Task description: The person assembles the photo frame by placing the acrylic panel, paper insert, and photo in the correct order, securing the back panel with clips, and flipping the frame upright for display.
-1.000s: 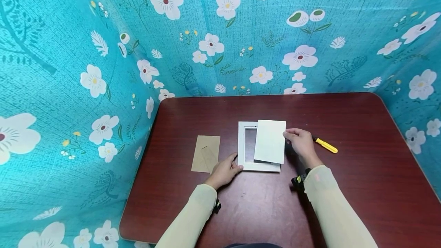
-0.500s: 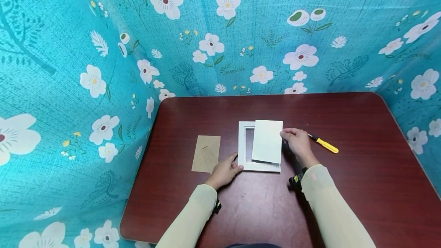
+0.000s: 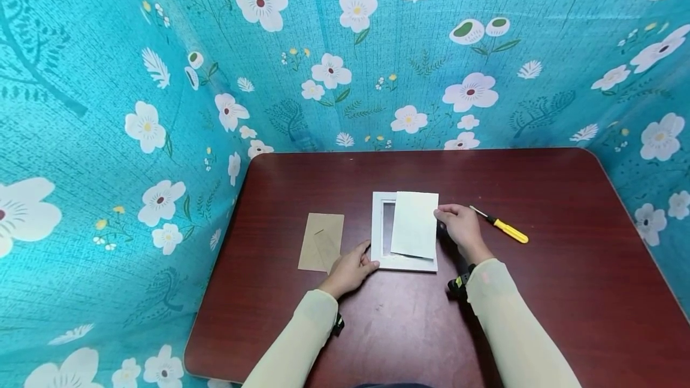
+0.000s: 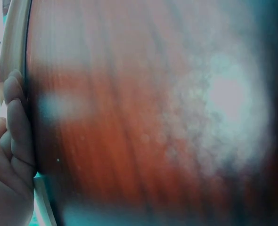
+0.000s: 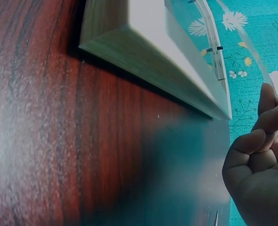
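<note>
A white picture frame (image 3: 376, 226) lies on the table in the head view, its opening facing up. My left hand (image 3: 349, 269) grips its near left corner, thumb on top; in the left wrist view the fingers lie along the frame's outer side (image 4: 15, 37). My right hand (image 3: 462, 231) pinches the right edge of a thin white sheet (image 3: 415, 223) between thumb and fingers. The sheet is slightly tilted over the frame and covers most of the opening, leaving a strip on the left uncovered. In the right wrist view the sheet (image 5: 252, 47) appears edge-on, above the frame.
A brown backing board (image 3: 318, 232) with a stand leg lies left of the frame, beside my left hand. A screwdriver (image 3: 509, 231) with a yellow handle lies to the right. A flowered blue cloth (image 3: 356, 76) hangs behind the dark red table (image 3: 560, 292).
My right hand has moved left with the white sheet, so it covers more of the frame. The screwdriver's shaft has come into view. My left hand has stayed on the frame.
</note>
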`<state>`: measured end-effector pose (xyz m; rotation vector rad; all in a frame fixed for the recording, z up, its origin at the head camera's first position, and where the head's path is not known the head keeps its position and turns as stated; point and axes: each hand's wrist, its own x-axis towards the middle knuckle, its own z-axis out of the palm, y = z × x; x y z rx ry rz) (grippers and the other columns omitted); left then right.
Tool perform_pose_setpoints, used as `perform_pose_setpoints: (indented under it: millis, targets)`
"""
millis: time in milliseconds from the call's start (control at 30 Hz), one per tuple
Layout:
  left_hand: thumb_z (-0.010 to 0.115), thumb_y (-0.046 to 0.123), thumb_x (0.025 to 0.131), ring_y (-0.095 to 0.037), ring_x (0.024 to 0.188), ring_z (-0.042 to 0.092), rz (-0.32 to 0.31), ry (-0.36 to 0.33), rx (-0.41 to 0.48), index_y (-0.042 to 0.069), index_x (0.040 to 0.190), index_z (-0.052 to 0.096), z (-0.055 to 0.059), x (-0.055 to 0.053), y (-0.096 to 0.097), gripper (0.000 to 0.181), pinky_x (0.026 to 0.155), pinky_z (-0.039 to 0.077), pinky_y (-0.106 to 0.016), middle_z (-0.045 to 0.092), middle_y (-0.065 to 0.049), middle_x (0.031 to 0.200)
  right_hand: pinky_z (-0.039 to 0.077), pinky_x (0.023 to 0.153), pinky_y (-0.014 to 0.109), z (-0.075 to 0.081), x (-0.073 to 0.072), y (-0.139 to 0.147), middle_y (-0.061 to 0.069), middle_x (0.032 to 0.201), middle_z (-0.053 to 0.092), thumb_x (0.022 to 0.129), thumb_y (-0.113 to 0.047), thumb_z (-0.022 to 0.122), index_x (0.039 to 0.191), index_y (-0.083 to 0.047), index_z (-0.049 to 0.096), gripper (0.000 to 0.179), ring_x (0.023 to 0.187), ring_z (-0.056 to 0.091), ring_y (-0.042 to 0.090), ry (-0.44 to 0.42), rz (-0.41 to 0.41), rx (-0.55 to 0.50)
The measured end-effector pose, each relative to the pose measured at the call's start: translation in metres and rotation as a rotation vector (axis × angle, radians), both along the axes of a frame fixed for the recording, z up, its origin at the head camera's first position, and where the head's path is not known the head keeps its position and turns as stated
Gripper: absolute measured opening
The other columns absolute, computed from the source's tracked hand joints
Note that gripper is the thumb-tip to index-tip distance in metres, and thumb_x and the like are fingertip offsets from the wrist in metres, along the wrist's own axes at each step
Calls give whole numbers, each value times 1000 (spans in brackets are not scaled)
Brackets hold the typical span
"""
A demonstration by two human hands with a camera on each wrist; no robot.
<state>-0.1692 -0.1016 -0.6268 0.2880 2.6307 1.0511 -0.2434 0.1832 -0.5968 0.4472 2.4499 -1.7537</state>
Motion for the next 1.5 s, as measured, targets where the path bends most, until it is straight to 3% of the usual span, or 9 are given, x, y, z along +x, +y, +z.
perform_pose_setpoints:
  millis: [367, 1200, 1500]
  targets:
    - [65, 39, 94, -2, 59, 49, -2, 6, -9, 12, 146, 44, 0, -1, 1, 63, 62, 42, -25, 55, 15, 72, 44, 57, 25, 1, -6, -7, 2, 78, 64, 93, -19, 66, 108, 2, 69, 26, 67, 56, 13, 20, 3, 19]
    - [64, 40, 94, -4, 58, 49, 1, 1, -8, 11, 146, 43, 2, -2, -2, 63, 60, 42, -24, 55, 15, 72, 48, 62, 28, -9, -7, -25, 12, 88, 68, 94, -17, 64, 108, 2, 69, 24, 73, 60, 19, 46, 66, 93]
    - [64, 40, 94, -3, 58, 49, -4, -7, -7, 11, 146, 43, -1, -2, -2, 64, 59, 42, -24, 55, 15, 71, 47, 64, 29, -13, -5, -27, 12, 92, 69, 95, -20, 64, 108, 1, 70, 25, 76, 60, 19, 52, 97, 188]
